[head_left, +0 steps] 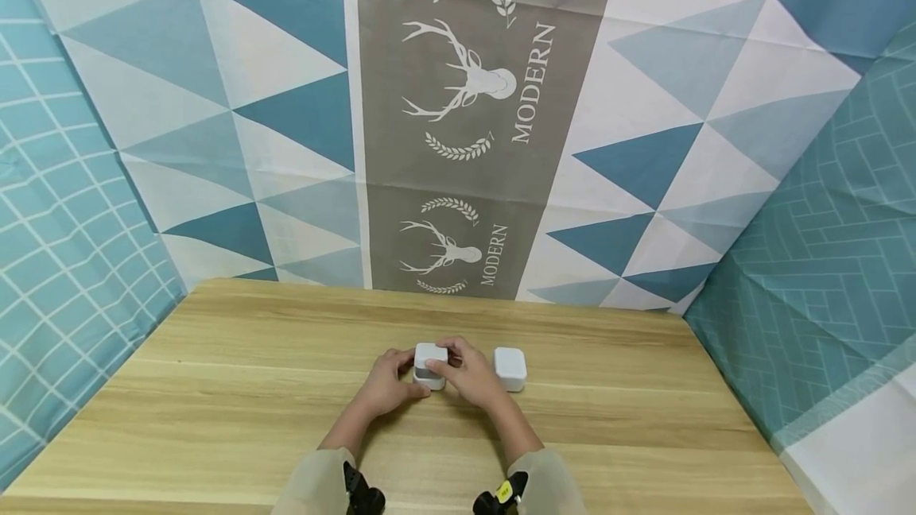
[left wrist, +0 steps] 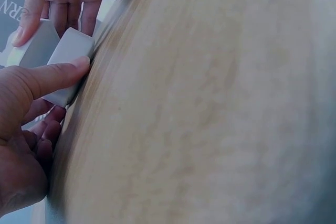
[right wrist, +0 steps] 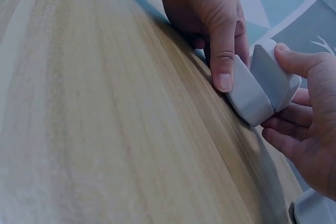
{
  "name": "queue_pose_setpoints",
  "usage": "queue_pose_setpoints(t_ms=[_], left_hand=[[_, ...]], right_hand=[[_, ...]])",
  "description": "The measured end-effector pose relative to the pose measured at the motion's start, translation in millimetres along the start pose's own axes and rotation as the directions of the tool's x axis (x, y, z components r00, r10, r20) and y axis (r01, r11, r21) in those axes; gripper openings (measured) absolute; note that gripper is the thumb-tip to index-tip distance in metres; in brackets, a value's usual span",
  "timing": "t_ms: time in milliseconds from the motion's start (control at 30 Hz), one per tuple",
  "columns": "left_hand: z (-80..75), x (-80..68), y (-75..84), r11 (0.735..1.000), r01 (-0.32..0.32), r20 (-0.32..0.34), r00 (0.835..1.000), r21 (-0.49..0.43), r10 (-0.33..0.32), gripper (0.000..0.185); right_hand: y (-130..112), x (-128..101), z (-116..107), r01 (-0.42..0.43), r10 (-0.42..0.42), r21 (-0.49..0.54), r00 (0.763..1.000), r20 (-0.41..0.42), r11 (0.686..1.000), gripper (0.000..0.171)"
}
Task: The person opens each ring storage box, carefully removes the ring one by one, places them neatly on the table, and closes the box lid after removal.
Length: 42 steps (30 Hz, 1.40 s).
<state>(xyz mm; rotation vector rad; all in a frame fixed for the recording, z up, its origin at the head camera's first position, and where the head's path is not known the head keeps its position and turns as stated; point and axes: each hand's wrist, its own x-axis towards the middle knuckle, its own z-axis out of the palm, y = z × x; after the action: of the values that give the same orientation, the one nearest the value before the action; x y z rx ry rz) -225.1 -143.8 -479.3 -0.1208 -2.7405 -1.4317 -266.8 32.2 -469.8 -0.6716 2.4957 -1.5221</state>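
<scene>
A small white box with rounded corners stands on the table, its upper half (head_left: 432, 351) tilted up from its lower half (head_left: 429, 383). At the right wrist view's right side, the two halves meet along one edge, and a flat grey face shows on the upper half (right wrist: 269, 74). My left hand (head_left: 389, 385) grips the lower half, thumb against its near side (left wrist: 68, 61). From the right, my right hand (head_left: 472, 376) pinches the upper half between thumb and fingers. Whether a hinge joins the halves I cannot tell.
A second white box (head_left: 510, 369) stands just right of my right hand. Under both lies a wooden table (head_left: 215, 388). A patterned cloth wall (head_left: 444, 181) rises behind its far edge, with tiled-look cloths at the left (head_left: 64, 205) and right (head_left: 823, 261).
</scene>
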Motion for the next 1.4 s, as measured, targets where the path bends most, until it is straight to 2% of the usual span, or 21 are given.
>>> queue_pose_setpoints(t_ms=[533,1400], left_hand=[[0.6,0.8,0.8,1.0,0.03,0.01,0.999,0.009,-0.03,0.07],[-0.9,1.1,4.1,1.0,0.022,0.004,1.0,0.007,-0.022,0.069]], right_hand=[[1.1,0.5,0.8,-0.017,0.017,0.0,1.0,-0.008,1.0,0.048],[-1.2,2.7,-1.5,-0.029,0.029,0.018,1.0,-0.006,0.999,0.049]])
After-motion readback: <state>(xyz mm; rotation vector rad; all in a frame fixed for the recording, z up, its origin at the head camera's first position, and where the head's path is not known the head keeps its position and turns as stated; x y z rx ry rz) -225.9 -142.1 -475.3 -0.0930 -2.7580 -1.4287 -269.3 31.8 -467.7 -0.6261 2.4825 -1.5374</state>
